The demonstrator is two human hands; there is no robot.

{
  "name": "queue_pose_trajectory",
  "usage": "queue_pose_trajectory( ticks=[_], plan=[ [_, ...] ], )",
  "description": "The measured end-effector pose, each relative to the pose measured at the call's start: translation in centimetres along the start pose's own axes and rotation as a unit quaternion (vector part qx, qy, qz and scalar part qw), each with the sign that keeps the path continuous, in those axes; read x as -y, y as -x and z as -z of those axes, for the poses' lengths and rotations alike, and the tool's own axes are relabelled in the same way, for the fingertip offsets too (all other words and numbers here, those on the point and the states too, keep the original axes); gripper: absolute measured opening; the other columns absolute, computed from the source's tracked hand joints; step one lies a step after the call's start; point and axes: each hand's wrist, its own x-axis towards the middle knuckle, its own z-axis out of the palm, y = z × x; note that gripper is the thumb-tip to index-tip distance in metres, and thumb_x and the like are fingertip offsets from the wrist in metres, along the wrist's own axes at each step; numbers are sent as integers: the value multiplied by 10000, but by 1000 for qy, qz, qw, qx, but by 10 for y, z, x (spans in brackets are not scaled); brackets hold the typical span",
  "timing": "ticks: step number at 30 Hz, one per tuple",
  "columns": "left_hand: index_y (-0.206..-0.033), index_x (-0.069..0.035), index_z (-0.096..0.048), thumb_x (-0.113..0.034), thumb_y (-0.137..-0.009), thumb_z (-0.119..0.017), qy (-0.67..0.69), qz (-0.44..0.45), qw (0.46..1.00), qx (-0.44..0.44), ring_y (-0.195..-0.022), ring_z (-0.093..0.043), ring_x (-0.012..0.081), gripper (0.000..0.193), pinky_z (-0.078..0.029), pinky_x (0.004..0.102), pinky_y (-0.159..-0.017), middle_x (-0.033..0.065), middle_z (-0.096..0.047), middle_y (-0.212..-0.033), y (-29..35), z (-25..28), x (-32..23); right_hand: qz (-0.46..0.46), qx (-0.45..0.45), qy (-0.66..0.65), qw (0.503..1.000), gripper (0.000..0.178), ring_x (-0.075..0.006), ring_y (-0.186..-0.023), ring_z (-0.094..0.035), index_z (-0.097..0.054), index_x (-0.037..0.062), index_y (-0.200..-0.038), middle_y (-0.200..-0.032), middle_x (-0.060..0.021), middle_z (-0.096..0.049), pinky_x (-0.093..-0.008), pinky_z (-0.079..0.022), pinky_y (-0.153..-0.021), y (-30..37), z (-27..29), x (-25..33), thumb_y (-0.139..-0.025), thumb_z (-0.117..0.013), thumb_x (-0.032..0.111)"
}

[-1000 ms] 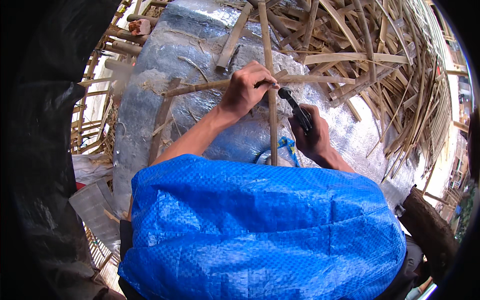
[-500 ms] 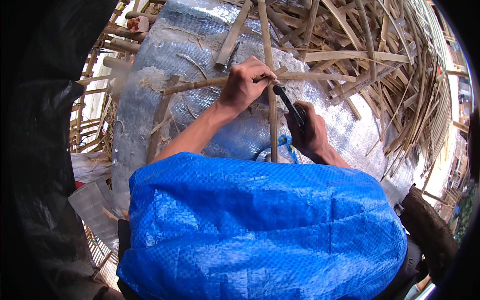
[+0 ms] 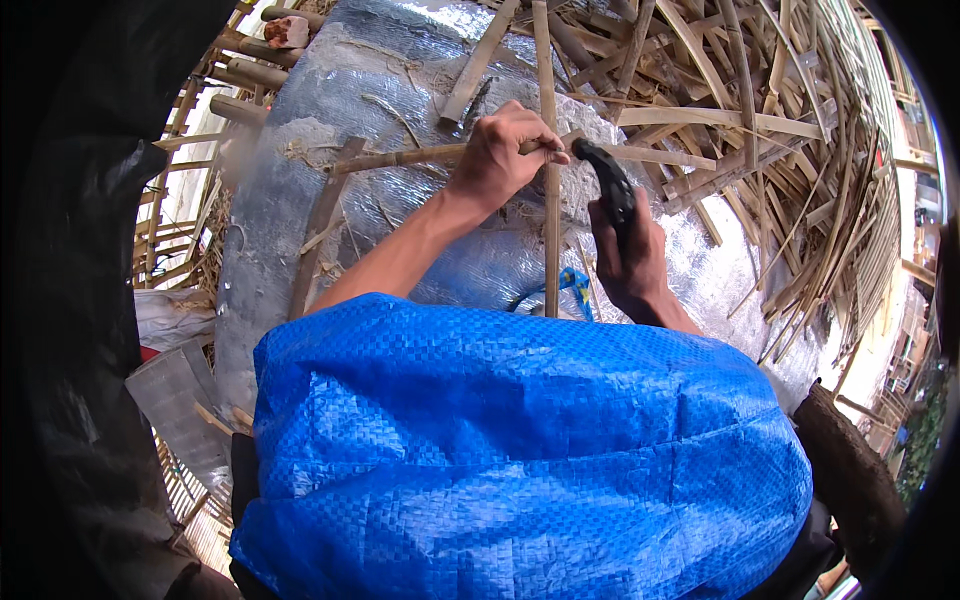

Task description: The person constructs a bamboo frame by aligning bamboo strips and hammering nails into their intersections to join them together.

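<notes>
Two bamboo strips cross over a silvery sheet. One is the upright strip [image 3: 551,235]; the other is the crosswise strip [image 3: 405,157]. My left hand [image 3: 505,155] is closed on the crosswise strip beside the crossing, thumb and fingertips pinched together. Whether a nail or tie is between the fingertips is too small to tell. Gripped in my right hand [image 3: 633,255] is a black hand tool [image 3: 610,183] with a rounded tip, slightly blurred. Its tip is close to the crossing, just right of my left fingertips; the tool's exact kind is unclear.
Split bamboo pieces [image 3: 770,150] lie in a large heap at the right. The silvery sheet [image 3: 270,220] spreads beneath the work, with a blue patterned strap [image 3: 576,285] on it. Blue woven plastic [image 3: 530,430] covers my lap. A log [image 3: 850,465] stands at right, a brick chunk [image 3: 287,32] far left.
My right hand and the black tool have shifted right and turned slightly. My left hand keeps its pinch near the crossing. The whole view has shifted a little.
</notes>
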Motion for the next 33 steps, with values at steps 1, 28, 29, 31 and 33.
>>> queue_pose_trajectory(
  ticks=[1,28,29,31,33],
  plan=[
    [-802,-30,-715,-129,-665,-852,-17,-25,1000,-9,-745,-651,189,218,-522,299,-629,79,-689,-807,-1,1,3,-30,40,39,998,184,-364,-588,-619,-471,14,-1044,-685,-190,-615,-418,-455,-540,-4,-1,0,-927,-566,120],
    [-849,-12,-718,-22,-735,-772,0,-20,1000,9,-804,-667,201,127,-536,311,-660,101,-692,-805,5,3,6,-79,100,75,989,198,-406,-613,-625,-485,27,-999,-715,-216,-636,-422,-464,-536,-11,0,2,-940,-586,186],
    [-853,-14,-720,-13,-741,-762,14,-9,1000,17,-807,-669,201,119,-538,308,-665,101,-692,-812,6,4,7,-58,72,62,994,201,-407,-609,-622,-485,23,-1001,-716,-216,-635,-423,-463,-535,-8,2,2,-937,-589,184],
    [-863,-22,-726,-4,-751,-747,30,-5,999,34,-812,-672,205,115,-539,297,-672,95,-698,-845,5,5,8,-10,22,42,999,210,-419,-604,-617,-481,15,-992,-705,-222,-630,-426,-458,-530,2,7,10,-934,-591,184],
    [-864,-19,-726,-9,-746,-754,29,1,999,24,-811,-672,206,121,-537,295,-667,92,-698,-853,5,4,7,-59,66,72,993,216,-372,-571,-620,-476,11,-982,-661,-199,-614,-416,-451,-521,-6,-1,8,-931,-600,180]
  ],
)
